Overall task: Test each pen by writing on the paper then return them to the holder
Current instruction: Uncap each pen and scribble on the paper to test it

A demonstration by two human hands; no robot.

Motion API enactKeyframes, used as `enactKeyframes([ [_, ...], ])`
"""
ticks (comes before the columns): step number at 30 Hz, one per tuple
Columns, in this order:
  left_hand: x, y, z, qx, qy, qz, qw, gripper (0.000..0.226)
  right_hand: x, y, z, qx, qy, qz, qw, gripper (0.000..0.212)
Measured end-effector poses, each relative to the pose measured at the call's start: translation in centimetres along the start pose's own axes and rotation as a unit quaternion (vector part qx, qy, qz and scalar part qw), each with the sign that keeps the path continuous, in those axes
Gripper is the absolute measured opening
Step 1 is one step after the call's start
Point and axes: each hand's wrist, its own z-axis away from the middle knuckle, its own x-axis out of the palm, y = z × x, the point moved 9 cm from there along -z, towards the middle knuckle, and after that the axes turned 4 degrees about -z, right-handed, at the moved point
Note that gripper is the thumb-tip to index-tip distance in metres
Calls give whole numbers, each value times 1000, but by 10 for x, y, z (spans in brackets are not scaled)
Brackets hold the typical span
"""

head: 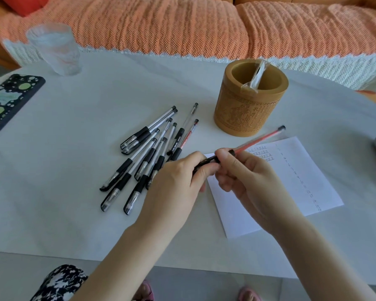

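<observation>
Over the paper (291,170) the left hand (178,181) pinches the red pen (258,141) by its dark end, the right hand (248,170) curls round its barrel; best to pull straight apart.

Scene was bright, lit by soft, even daylight; source direction unclear. White table (52,213) rendered pale, slightly bluish, without harsh glare. Shadows were faint and diffuse: thin ones beside pile of pens (148,153), weak one at base of pen holder (248,105). Glass tumbler (54,48) at far left was smeared and blurred. Red pen (258,141) showed slight motion blur. Wide-angle distortion bent far table edge and sofa cover (182,29) into curve; corners looked soft. Writing on paper (291,181) was too fine to read.
</observation>
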Motion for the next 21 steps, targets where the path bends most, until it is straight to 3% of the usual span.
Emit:
enactKeyframes([
  [4,-7,-8,1,-32,21,-14,999,46,-18,-7,-5,10,49,22,999,27],
  [9,-24,-24,1,-41,94,-170,980,8,-53,-12,-13,53,122,23,991,34],
  [13,-22,-31,3,-63,91,-195,975,17,-55,-8,-16,89,107,0,990,41],
  [21,-24,-31,1,-59,103,-183,976,22,-56,-15,-15,45,116,66,990,21],
])
